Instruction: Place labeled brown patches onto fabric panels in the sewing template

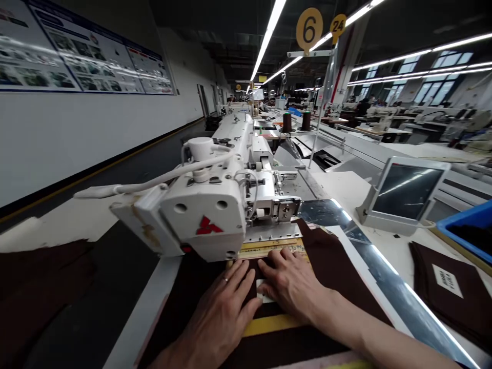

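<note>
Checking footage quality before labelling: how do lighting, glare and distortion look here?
Head view: bright ceiling strip lights streak glare along the metal rail; wide-angle bending curves the edges; both hands, left hand and right hand, on the brown fabric stay sharp; far background is soft.

Matt brown cloth (338,266) lies by a glossy white-enamelled metal sewing machine (207,210).

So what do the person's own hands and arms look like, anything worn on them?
Both are bare: no gloves and no sleeves visible on either forearm. The left hand wears a thin, plain ring on one finger. The right hand shows no ring, watch or markings.
</note>
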`<state>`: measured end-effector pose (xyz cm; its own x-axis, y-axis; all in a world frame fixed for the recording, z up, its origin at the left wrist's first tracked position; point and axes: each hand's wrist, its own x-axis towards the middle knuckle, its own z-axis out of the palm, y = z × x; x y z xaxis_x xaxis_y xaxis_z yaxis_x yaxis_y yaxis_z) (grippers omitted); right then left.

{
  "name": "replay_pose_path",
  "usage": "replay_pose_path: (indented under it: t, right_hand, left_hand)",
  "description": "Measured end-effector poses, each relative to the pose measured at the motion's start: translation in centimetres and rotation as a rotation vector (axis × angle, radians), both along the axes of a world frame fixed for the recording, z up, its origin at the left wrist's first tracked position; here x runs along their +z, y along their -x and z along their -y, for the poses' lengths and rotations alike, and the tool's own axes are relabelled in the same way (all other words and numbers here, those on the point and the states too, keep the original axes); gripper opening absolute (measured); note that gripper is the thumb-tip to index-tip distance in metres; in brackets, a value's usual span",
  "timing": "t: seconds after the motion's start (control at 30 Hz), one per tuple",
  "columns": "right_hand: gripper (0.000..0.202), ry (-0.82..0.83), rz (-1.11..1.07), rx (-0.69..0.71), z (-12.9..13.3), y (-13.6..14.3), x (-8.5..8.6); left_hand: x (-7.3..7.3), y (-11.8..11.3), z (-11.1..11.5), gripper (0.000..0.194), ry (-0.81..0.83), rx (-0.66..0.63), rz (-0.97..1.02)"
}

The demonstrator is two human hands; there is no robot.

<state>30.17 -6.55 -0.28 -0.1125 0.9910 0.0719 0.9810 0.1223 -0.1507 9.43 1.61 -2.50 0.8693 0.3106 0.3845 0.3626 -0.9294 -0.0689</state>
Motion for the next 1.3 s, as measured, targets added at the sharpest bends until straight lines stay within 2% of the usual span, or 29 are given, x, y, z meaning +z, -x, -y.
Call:
replay_pose_path:
  t: [0.1,0.17,0.3,0.47,0.63,0.77,0.93,1.1,1.3]
  right_hand:
    - [0.043,-0.016,-0.039,-0.006,1.0,-0.4,0.0]
    - [0.05,-0.042,-0.042,-0.049,2.1,-0.9,-0.5]
    - [0.063,-0.066,-0.004,-0.139,4.3,-1.8,-2.2]
    - [0.063,-0.033,0.026,-0.137,4.7,-2.1,-3.1]
    - [0.068,-0.085,0.059,-0.147,4.7,-2.1,-2.9]
    - [0.077,-0.122,0.102,-0.191,4.9,-2.2,-2.6]
    - [0.084,-0.112,0.12,-0.172,4.6,-2.5,-2.1]
    - [0.081,-0.128,0.081,-0.192,4.5,-2.9,-1.7]
    - [0.064,-0.165,0.062,-0.119,4.6,-3.2,-2.4]
  left_hand:
    - [-1.3,-0.3,-0.7,0.051,-0.113,-0.056,0.022]
    - [-2.1,-0.4,-1.2,0.051,-0.168,-0.064,0.031]
    - [-2.9,-0.2,-1.9,0.055,-0.162,-0.062,0.021]
    - [-2.4,-0.3,-1.9,0.053,-0.119,-0.127,0.024]
    - [-2.0,-0.6,-1.7,0.055,-0.067,-0.179,0.016]
    - [-1.5,-0.4,-1.9,0.059,-0.016,-0.176,-0.073]
    - [-1.4,0.0,-2.2,0.086,0.179,-0.21,-0.165]
    - [-1.7,-0.5,-1.5,0.116,0.352,-0.162,-0.247]
    - [-0.9,-1.6,-1.0,0.121,0.452,-0.141,-0.379]
